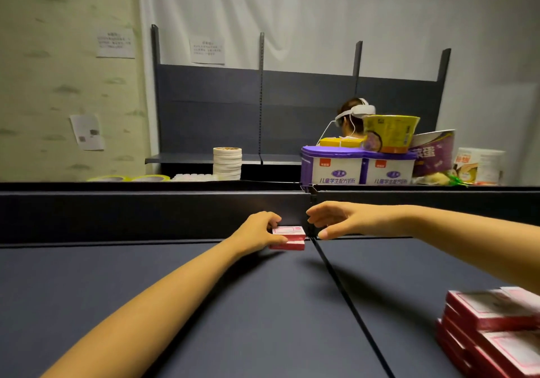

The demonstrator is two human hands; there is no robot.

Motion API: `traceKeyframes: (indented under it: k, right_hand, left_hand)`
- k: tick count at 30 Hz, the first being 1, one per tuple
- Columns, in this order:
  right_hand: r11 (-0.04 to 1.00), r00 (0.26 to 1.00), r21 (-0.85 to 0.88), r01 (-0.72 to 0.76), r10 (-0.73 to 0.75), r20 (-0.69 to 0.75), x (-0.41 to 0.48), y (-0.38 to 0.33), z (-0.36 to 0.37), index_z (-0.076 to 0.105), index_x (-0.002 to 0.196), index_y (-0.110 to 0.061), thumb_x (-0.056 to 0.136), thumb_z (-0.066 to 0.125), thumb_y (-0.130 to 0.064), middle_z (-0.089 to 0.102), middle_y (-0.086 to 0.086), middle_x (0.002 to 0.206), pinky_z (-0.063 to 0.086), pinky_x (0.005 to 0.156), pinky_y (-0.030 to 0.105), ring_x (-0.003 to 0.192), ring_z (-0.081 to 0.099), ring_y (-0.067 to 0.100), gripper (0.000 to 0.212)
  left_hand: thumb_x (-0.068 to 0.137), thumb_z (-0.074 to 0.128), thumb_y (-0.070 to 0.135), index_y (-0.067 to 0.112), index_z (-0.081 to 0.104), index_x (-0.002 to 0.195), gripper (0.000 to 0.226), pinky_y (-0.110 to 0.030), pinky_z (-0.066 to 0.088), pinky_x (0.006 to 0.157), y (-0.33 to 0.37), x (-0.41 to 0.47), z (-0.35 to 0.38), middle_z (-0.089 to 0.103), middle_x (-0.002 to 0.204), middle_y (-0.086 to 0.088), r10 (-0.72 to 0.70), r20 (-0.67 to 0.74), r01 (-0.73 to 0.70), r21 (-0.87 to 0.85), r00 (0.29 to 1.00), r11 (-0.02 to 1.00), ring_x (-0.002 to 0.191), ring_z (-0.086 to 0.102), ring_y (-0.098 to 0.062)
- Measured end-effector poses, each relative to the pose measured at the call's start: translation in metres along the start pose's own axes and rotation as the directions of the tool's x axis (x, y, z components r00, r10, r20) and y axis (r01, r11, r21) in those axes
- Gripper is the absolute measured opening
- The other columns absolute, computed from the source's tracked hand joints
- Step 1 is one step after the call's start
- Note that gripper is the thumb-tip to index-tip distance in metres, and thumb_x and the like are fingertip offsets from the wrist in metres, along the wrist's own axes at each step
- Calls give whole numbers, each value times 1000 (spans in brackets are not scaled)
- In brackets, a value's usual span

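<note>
While my L hand [260, 233] grips 2 stacked red boxes [289, 239]:
R hand [342, 220] just beside them, fingers relaxed, holds nothing.

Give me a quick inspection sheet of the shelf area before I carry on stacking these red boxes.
Surface: dark shelf board, with a seam running front to back.
Job's things: two stacked red boxes against the back panel, just left of the seam; pile of red boxes at front right.
Clutter: nothing seen.
Grips: left hand grips the stack, thumb in front; right hand open just right of it, contact unclear.
Cables: white cable on another person's headset, beyond the shelf.
Surroundings: purple tubs, white round stack and yellow bowl behind the back panel; paper notes on the wall.
</note>
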State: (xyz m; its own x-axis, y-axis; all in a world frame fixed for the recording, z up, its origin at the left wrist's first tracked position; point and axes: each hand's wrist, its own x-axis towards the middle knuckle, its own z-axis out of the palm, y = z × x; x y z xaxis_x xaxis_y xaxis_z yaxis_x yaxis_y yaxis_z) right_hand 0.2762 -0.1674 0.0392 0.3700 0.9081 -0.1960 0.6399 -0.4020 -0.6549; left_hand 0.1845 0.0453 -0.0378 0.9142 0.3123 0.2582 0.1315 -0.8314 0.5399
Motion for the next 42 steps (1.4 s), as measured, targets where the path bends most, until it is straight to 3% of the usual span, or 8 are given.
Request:
traceKeyframes:
  k: [8, 12, 15, 20, 24, 29, 37, 42]
  right_hand:
    - [1000, 1000, -13, -10, 10, -9, 6, 16, -10, 32, 139, -28, 85, 62, -32, 39, -6, 143, 37, 98, 22, 126, 41, 9, 62]
    - [999, 1000, -50, -6, 6, -15, 17, 20, -13, 30, 140, -25, 84, 64, -31, 37, -3, 145, 36, 102, 25, 130, 39, 12, 66]
    - [997, 1000, -83, -6, 4, -26, 34, 20, -9, 29, 140, -22, 83, 66, -29, 37, 1, 146, 36, 106, 30, 132, 38, 16, 68]
    - [968, 997, -239, -71, 66, -29, 66, 21, 6, 27, 141, -15, 82, 68, -28, 36, 7, 146, 36, 109, 34, 132, 39, 22, 73]
    - [927, 995, -360, -103, 92, -47, 82, 23, 21, 39, 134, -14, 82, 67, -35, 47, 7, 136, 42, 101, 31, 120, 48, 22, 63]
    - [894, 994, -448, -26, -24, -104, 87, 16, 27, 61, 115, -7, 83, 66, -31, 60, 9, 121, 44, 85, 25, 97, 52, 14, 40]
    - [920, 989, -391, 11, -69, -134, 30, 9, -2, 59, 113, -17, 81, 68, -29, 60, -2, 105, 44, 76, 15, 95, 56, 11, 35]
    - [964, 971, -259, 55, -112, -212, -65, 19, -23, 58, 103, -26, 81, 67, -25, 63, -4, 106, 49, 79, 17, 97, 60, 11, 24]
  left_hand:
    - [76, 72, 37, 14, 60, 113, 45, -22, 42, 79, 1, 9, 5, 51, 111, -4, 31, 15, -33, 158, 999, 987, 93, 50, -13]
    - [73, 75, 32, 12, 64, 104, 38, -23, 46, 79, -5, 1, -9, 59, 107, -3, -29, 8, 28, 102, 1000, 994, 89, 54, -12]
    - [72, 76, 29, 14, 64, 101, 35, -16, 45, 72, -17, -11, -24, 61, 100, 2, -90, -15, 91, 38, 996, 995, 86, 57, -10]
    - [74, 76, 24, 17, 63, 102, 32, -11, 45, 70, -35, -37, -39, 62, 101, 3, -160, -12, 160, -23, 987, 987, 90, 59, -9]
    - [74, 76, 23, 20, 60, 102, 32, -11, 45, 73, -41, -53, -45, 61, 102, 4, -190, -7, 190, -40, 982, 981, 93, 59, -10]
    - [75, 76, 22, 20, 60, 102, 32, -14, 47, 77, -36, -63, -54, 62, 104, 3, -169, -26, 166, -83, 985, 983, 96, 60, -12]
    - [73, 77, 29, 22, 62, 102, 33, -20, 50, 82, -5, -79, -59, 64, 98, 6, -115, -46, 106, -163, 992, 981, 94, 63, -11]
    - [75, 75, 30, 26, 63, 103, 31, -14, 48, 74, 55, -103, -55, 65, 98, 10, -69, -53, 56, -229, 996, 972, 91, 63, -8]
